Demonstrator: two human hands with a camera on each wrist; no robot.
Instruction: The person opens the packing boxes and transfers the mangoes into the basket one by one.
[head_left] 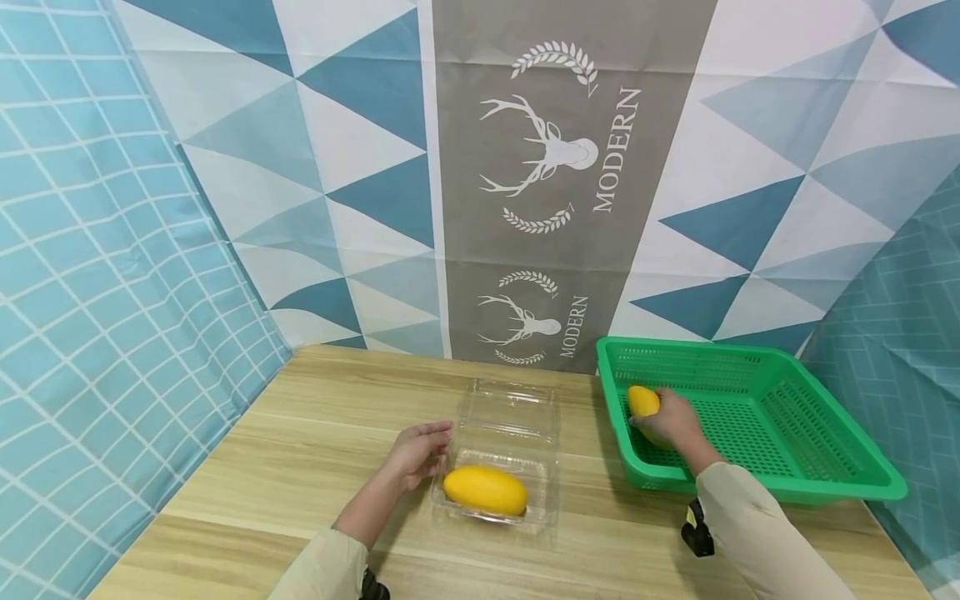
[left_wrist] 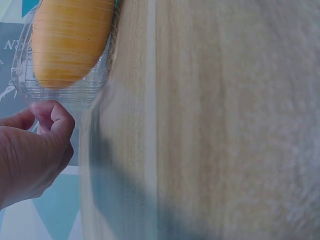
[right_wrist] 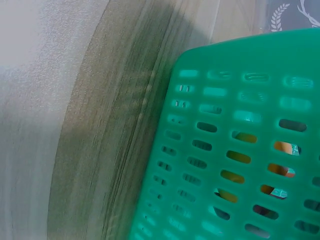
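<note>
On the right of the wooden surface [head_left: 322, 425], near the patterned backdrop [head_left: 510, 167], sits a green basket [head_left: 832, 425], wide and shallow, with a flared rim, slotted sides and a grid floor. Inside it, close to its left wall, is a yellow fruit [head_left: 642, 401], which the right hand [head_left: 677, 421] grips, its fingers curled round the lower part while the upper end shows. The pictures do not tell whether this fruit touches the basket floor. In the right wrist view, patches of its yellow show through the slots, but the fingers are mostly hidden there.

Left of the basket and well apart from it, a clear container [head_left: 517, 462] lies open on the surface, its transparent lid [head_left: 510, 408] laid back toward the backdrop. In its base lies a second yellow fruit [head_left: 486, 490] on its side, lengthwise from left to right and toward the front. It is a long, smooth oval with rounded ends, deep yellow in the head view and more orange in the left wrist view, where the ribbed plastic crosses it with fine lines. The left hand [head_left: 414, 454] pinches the container's left edge, thumb and forefinger drawn close together.
</note>
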